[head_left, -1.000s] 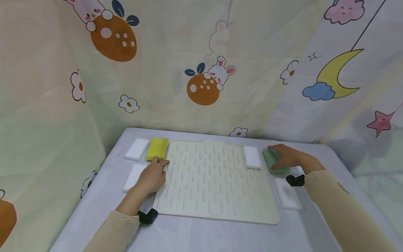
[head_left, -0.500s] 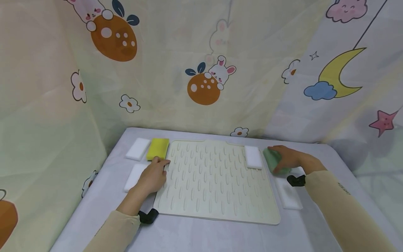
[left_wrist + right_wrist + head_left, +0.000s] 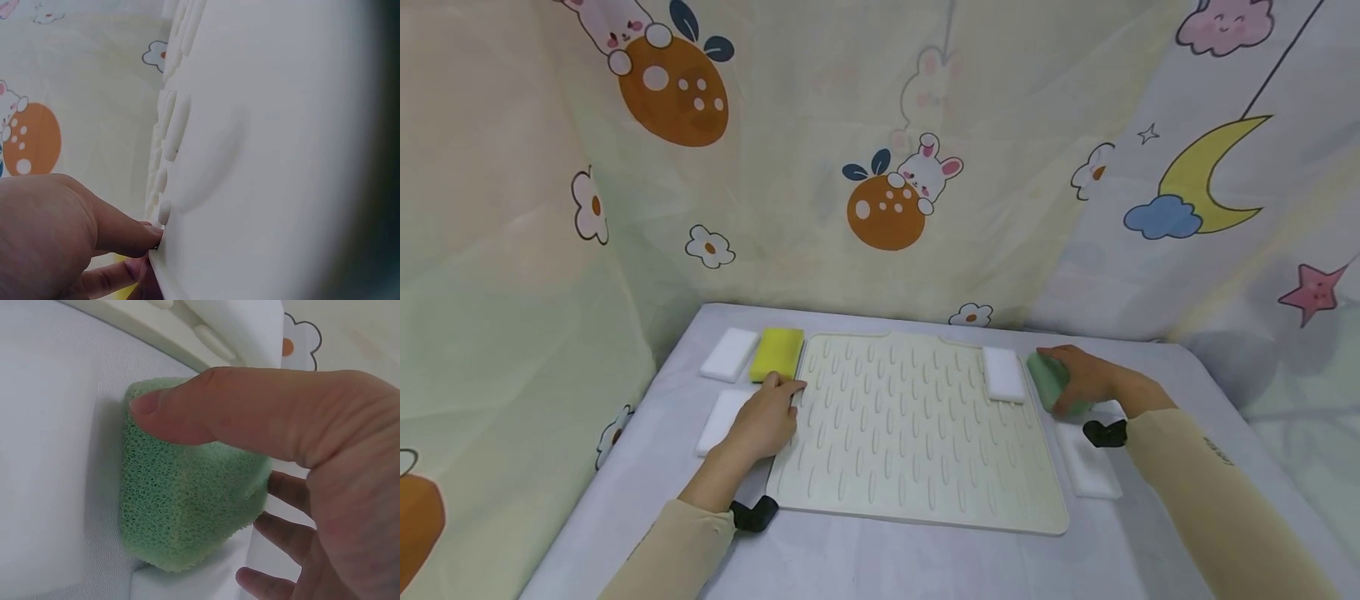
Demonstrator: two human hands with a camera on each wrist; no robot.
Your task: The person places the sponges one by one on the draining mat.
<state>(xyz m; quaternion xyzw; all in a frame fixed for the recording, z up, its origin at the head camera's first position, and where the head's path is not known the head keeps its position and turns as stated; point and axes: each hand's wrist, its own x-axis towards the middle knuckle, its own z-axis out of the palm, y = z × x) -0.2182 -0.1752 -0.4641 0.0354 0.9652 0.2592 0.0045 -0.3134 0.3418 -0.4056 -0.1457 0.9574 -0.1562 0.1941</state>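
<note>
My right hand (image 3: 1086, 375) grips a green porous sponge (image 3: 1051, 385) just off the right edge of a cream ridged mat (image 3: 910, 433). In the right wrist view, the thumb lies over the near side of the sponge (image 3: 181, 494) and the other fingers are behind it. My left hand (image 3: 766, 421) pinches the mat's left edge between thumb and fingers, seen closely in the left wrist view on the mat (image 3: 250, 162). A yellow sponge (image 3: 777, 354) lies just beyond the left fingers. On the mat's far right corner rests a white sponge block (image 3: 1003, 375).
Two white blocks lie left of the mat, one at the back (image 3: 730, 354) and another white block (image 3: 724, 421) partly behind the left hand. To the right is a white block (image 3: 1088, 462), with one more partly under the right wrist. Patterned fabric walls (image 3: 775, 167) enclose the table.
The right hand and green sponge have shifted very slightly, with the thumb edging rightward. The left hand keeps its place on the mat's edge.
</note>
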